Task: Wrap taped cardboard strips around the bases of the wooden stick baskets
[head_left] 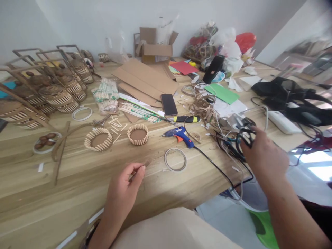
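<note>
left hand (123,186) pinching strip (147,162); right hand (267,155) clutching scissors (241,141)

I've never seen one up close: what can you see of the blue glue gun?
The glue gun looks plastic: blue body, orange trigger. It lies unheld on its side on the wooden table, nozzle pointing left, handle slanting toward the near right, beyond the pale ring. A black cord leaves the handle's end and runs toward the table's edge.

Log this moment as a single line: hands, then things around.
Left hand: pinching brown strip | Right hand: at black loop handles | Blue glue gun: lying on table | Phone: dark-screened, beyond glue gun
</note>
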Demonstrator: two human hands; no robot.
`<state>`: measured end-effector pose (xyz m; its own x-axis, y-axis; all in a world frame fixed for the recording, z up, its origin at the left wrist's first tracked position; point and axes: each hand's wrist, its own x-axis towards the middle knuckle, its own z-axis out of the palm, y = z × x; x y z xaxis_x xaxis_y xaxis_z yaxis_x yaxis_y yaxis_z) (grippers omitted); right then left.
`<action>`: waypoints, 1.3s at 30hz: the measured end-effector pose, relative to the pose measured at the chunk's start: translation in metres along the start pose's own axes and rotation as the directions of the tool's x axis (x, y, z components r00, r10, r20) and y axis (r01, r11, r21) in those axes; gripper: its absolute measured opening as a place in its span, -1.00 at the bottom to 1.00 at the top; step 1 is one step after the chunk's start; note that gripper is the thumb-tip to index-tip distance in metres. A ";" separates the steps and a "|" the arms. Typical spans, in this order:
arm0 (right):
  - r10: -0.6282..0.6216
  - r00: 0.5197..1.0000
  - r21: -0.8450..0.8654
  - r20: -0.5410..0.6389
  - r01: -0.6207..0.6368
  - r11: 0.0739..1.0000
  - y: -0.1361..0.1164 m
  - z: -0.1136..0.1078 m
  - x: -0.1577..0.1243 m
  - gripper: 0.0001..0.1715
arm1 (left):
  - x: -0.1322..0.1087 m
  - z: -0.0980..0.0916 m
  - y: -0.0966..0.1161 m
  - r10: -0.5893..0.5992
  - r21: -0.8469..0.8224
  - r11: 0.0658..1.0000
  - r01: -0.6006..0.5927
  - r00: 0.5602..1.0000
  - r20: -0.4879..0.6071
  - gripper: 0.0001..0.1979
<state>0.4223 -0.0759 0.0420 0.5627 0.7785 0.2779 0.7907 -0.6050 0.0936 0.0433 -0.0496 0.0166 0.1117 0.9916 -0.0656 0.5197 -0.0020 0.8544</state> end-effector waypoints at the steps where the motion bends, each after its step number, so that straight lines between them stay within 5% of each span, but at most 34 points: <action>1: 0.053 0.999 0.072 -0.008 -0.052 0.996 -0.001 -0.005 0.000 -0.36 | 0.000 0.000 0.000 -0.009 -0.016 1.000 0.009 1.000 0.012 -0.71; 4: -0.009 1.000 0.397 0.023 -0.001 0.918 -0.017 -0.009 -0.016 -0.34 | 0.001 0.002 0.004 -0.069 -0.074 0.995 0.072 0.997 0.038 -0.69; 6: -0.287 0.957 0.659 0.049 0.185 0.730 -0.039 -0.007 -0.039 -0.42 | 0.002 0.003 0.008 -0.110 -0.112 0.987 0.115 0.993 0.052 -0.70; 9: -0.684 0.712 0.866 0.159 0.232 0.442 -0.076 -0.005 -0.077 -0.54 | 0.003 0.005 0.013 -0.160 -0.165 0.971 0.171 0.984 0.082 -0.70; 10: -0.754 0.631 0.898 0.182 0.205 0.388 -0.087 -0.005 -0.087 -0.54 | 0.004 0.005 0.014 -0.173 -0.182 0.965 0.187 0.981 0.092 -0.69; 12: -0.811 0.545 0.931 0.212 0.140 0.337 -0.102 -0.008 -0.101 -0.54 | 0.004 0.005 0.015 -0.189 -0.208 0.956 0.208 0.976 0.107 -0.69; 20: -0.853 0.468 0.961 0.233 0.024 0.276 -0.125 -0.013 -0.106 -0.41 | 0.003 0.010 0.014 -0.112 -0.319 0.932 0.175 0.972 0.206 -0.74; 25: -0.841 0.488 0.965 0.233 -0.008 0.263 -0.134 -0.016 -0.109 -0.39 | 0.003 0.011 0.015 -0.095 -0.345 0.922 0.178 0.965 0.244 -0.73; 31: -0.775 0.583 0.936 0.245 0.065 0.345 -0.133 -0.016 -0.109 -0.48 | 0.005 0.014 0.017 -0.108 -0.399 0.892 0.212 0.957 0.268 -0.77; 33: -0.711 0.648 0.909 0.275 0.066 0.411 -0.122 -0.011 -0.102 -0.51 | 0.004 0.014 0.017 -0.126 -0.370 0.900 0.230 0.951 0.284 -0.76; 37: -0.419 0.873 0.769 0.249 0.085 0.634 -0.084 0.008 -0.072 -0.51 | 0.003 0.015 0.017 -0.150 -0.305 0.922 0.240 0.945 0.290 -0.72; 39: -0.311 0.927 0.651 0.210 0.105 0.752 -0.065 0.018 -0.057 -0.49 | 0.002 0.015 0.016 -0.143 -0.275 0.935 0.223 0.948 0.284 -0.71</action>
<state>0.3431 -0.0782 0.0027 0.3258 0.9450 0.0278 0.8105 -0.2640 -0.5229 0.0649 -0.0494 0.0225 0.2724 0.9036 -0.3306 0.2777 0.2552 0.9262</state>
